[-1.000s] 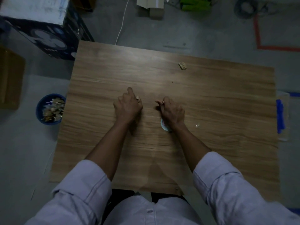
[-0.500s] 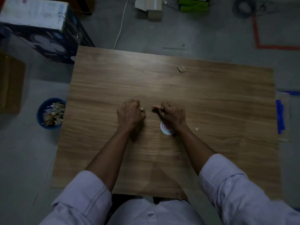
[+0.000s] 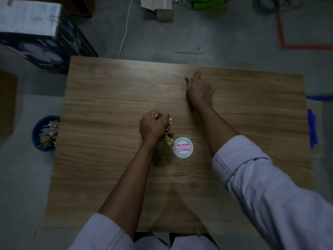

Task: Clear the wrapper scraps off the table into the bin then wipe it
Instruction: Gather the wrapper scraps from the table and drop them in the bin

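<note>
- A wooden counter [image 3: 108,98] filled the middle of the frame and stood on a grey concrete floor [image 3: 207,42].
- A blue bin [image 3: 34,136] sat on the floor against the counter's left edge. It was already heaped with crumpled wrappers and partly hidden by the counter top.
- A dark printed box with a white top [image 3: 36,33] stood at upper left, just off the counter's far left corner. A brown cardboard piece [image 3: 7,101] lay at the left edge of the frame.
- A white cable [image 3: 124,33] ran across the floor at the top, near a small cardboard box [image 3: 162,9]. Orange floor tape [image 3: 281,33] marked the upper right, and blue tape [image 3: 312,129] lay beyond the counter's right edge.
- A round label with red lettering [image 3: 182,147] lay flat at the counter's centre, just lower right of the left hand.
- A tiny pale crumb [image 3: 184,98] lay beside the right hand.
- The left hand [image 3: 154,126] was clenched round wrapper scraps [image 3: 168,140] at the counter's centre, knuckles up, with a gold piece poking out below the palm.
- The right hand [image 3: 199,91] reached toward the counter's upper middle with the forearm stretched and the index finger extended. Its other fingers were blurred, so I could not tell whether it held anything.
- Pale rolled sleeves [image 3: 270,186] covered both upper arms.
</note>
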Demonstrator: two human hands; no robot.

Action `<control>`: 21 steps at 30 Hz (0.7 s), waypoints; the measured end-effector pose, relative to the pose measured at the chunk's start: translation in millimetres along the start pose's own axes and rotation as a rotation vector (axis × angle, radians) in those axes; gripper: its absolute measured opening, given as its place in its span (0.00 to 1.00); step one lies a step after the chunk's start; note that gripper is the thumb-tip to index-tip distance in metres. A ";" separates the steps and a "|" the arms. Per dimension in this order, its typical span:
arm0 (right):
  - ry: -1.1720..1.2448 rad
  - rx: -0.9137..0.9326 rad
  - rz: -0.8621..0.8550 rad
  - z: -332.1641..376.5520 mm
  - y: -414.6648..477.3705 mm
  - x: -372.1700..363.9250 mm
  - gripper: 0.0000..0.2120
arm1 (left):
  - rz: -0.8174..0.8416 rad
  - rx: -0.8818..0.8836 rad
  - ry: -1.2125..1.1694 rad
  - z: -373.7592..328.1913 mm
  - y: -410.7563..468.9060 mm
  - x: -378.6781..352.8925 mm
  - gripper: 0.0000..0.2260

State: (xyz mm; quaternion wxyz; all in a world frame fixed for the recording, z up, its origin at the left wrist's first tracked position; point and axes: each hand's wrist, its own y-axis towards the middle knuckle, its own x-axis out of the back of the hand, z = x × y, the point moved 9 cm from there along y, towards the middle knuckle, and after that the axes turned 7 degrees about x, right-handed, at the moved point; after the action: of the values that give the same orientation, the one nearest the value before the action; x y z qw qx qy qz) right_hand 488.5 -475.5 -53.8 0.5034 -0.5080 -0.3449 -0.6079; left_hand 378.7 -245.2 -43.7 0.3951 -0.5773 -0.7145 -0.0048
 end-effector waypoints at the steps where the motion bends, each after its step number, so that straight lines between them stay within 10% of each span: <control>1: 0.002 0.005 0.024 0.5 -5.2 0.7 0.21 | 0.002 0.017 -0.027 4.1 0.3 2.1 0.16; 10: -0.189 0.181 0.033 38.9 -97.4 -14.3 0.07 | 0.021 0.067 -0.031 12.8 -20.3 -2.5 0.18; 14: 0.099 0.088 0.184 24.8 -131.7 -16.2 0.14 | 0.066 0.116 -0.045 22.7 -40.8 -8.5 0.18; 21: 0.231 -0.412 -0.551 -122.6 -246.2 36.6 0.17 | 0.080 0.155 -0.081 47.1 -66.0 -9.0 0.19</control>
State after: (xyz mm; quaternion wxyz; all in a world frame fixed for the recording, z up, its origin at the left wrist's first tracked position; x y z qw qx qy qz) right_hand 219.2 -536.4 -26.0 0.2435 -0.4145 -0.2801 -0.8309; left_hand 297.9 -252.8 -51.6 0.4092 -0.5728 -0.7046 0.0895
